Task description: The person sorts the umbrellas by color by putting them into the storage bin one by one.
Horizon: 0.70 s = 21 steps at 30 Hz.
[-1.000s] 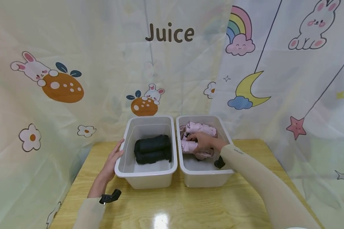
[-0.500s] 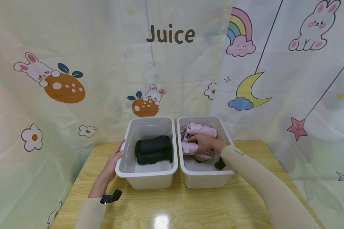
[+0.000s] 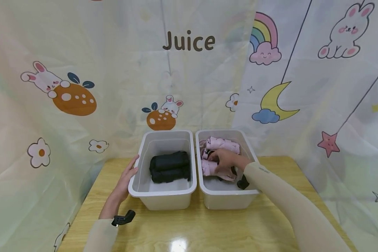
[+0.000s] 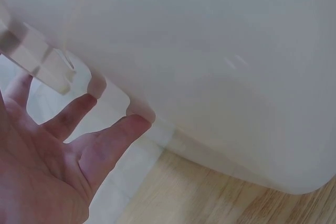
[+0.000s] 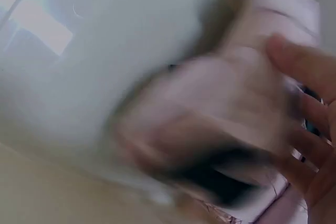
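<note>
Inside the right light-grey bin (image 3: 225,192) lie pink fabric rolls with small dark marks. My right hand (image 3: 225,161) reaches in from the right and grips the nearer pink fabric roll (image 3: 209,168), its thumb and fingers on either side of it. That roll is blurred in the right wrist view, with a black part near its lower end. Just behind the hand rests another pink fabric roll (image 3: 222,144). My left hand (image 3: 123,182) touches the outer left side of the left light-grey bin (image 3: 162,193) with fairly straight, spread fingers. Two black fabric rolls (image 3: 170,167) lie side by side in that bin.
Both bins stand next to each other on a wooden table (image 3: 157,231). A printed cloth backdrop (image 3: 189,77) hangs close behind them and along both sides. The bins' raised walls surround the rolls. Each wrist bears a black camera mount.
The nearer pink roll has shifted slightly toward me with my right hand, and its near end looks turned. My left hand stays at the left bin. The head view has tilted up a little.
</note>
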Tool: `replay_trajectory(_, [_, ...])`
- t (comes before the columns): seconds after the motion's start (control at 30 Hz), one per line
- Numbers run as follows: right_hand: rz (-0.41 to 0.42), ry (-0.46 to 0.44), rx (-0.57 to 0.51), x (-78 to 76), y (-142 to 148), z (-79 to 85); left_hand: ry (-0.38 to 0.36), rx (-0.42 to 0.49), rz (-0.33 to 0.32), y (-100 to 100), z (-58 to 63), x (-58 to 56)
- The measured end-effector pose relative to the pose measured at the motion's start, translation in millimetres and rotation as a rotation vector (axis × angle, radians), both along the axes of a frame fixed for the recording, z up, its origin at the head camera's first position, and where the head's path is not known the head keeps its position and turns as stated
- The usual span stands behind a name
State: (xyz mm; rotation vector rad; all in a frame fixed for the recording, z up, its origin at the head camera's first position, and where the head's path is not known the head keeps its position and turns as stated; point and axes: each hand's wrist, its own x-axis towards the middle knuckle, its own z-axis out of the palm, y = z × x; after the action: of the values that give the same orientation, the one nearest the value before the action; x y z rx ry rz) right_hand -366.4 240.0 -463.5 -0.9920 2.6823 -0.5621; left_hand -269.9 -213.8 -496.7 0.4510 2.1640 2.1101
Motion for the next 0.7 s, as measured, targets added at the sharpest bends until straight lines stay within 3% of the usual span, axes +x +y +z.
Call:
replay_trajectory(0.13, [0.002,-0.043,-0.039,0.2,1.5,-0.3,0.005,-0.017,-0.007,-0.2,-0.2,0.7])
replay_trajectory(0.37, [-0.077,-0.118,-0.084,4.9,1.6,10.4,0.008,-0.012,-0.001,-1.4,-2.5,2.3])
replay_trajectory(0.57, [-0.095,-0.047,-0.072,20.2,4.8,39.9,0.011,-0.011,-0.007,-1.0,-5.4,1.7])
replay_trajectory(0.7, [-0.081,0.006,-0.141,28.0,11.4,67.3,0.019,-0.015,-0.003,-0.7,-2.7,1.7])
